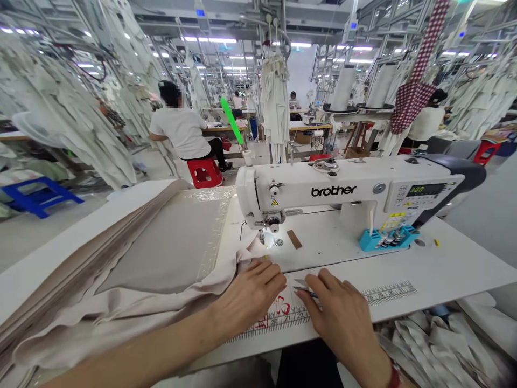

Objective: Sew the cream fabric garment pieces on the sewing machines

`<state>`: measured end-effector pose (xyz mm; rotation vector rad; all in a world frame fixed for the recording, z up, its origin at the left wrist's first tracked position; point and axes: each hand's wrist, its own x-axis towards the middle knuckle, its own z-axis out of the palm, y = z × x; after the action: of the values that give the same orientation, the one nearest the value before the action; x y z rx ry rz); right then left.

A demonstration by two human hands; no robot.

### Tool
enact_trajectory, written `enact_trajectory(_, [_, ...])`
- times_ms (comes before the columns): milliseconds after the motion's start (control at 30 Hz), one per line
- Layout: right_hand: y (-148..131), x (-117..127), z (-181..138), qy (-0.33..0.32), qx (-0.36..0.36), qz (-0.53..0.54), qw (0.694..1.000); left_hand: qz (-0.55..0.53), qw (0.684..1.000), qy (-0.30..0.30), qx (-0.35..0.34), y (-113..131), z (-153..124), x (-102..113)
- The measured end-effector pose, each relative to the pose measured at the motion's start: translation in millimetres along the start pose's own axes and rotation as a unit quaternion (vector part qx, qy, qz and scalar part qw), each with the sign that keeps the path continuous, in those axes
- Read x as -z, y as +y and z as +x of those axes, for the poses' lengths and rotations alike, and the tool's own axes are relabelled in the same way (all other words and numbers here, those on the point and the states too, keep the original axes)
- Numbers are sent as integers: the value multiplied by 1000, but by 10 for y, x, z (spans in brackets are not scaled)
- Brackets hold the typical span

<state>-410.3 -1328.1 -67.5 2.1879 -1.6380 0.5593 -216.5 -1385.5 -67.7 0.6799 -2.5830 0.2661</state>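
A white sewing machine point(307, 188) spans the table, its needle and presser foot lit over the needle plate. Pale beige fabric point(161, 299) runs from the left up to the presser foot. My left hand point(254, 288) is closed on the fabric's edge just in front of the needle, its fingertips partly hidden. To the right, my right hand point(339, 307) is wrapped around small thread snips point(304, 287), whose two pointed blades stick out leftward, slightly apart. The blades are close to my left hand but not touching it.
A printed ruler point(391, 293) runs along the table's front. A blue bobbin holder point(388, 238) and a brown strip point(294, 239) sit on the machine bed. Crumpled fabric point(440, 339) lies below right. A person point(181, 129) sits on a red stool point(205, 172) beyond.
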Motion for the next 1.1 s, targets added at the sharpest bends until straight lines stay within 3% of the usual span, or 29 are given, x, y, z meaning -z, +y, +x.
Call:
enact_trajectory(67, [-85, -56, 81, -4, 5, 12, 1000, 2, 1000, -2, 1, 5, -21, 23])
enact_trajectory(167, [8, -94, 96, 14, 14, 36, 999, -27, 999, -16, 23, -109, -68, 96])
enact_trajectory(300, [437, -170, 90, 82, -54, 0, 995, -176, 964, -28, 198, -571, -90, 171])
enact_trajectory(367, [677, -270, 153, 51, -78, -29, 995, -211, 941, -21, 265, -839, -75, 133])
enact_trajectory(433, [858, -390, 255, 25, -43, -34, 998, -227, 931, -22, 286, -1041, -52, 37])
enact_trajectory(533, [956, -513, 431, 39, 29, -74, 996, -257, 915, -18, 310, -1179, -26, -144])
enact_trajectory(633, [869, -526, 634, 54, 71, -98, 991, -289, 897, -11, 333, -1207, -31, -262])
enact_trajectory(733, [685, -542, 926, 31, 119, -25, 992, -318, 882, -13, 348, -1228, -49, -291])
enact_trajectory(900, [325, -785, 1422, -103, 50, 215, 970, -347, 857, -2, 381, -1266, -33, -307])
enact_trajectory(1100, [129, -965, 1456, -78, 11, 279, 957, -388, 829, 9, 402, -1286, -12, -367])
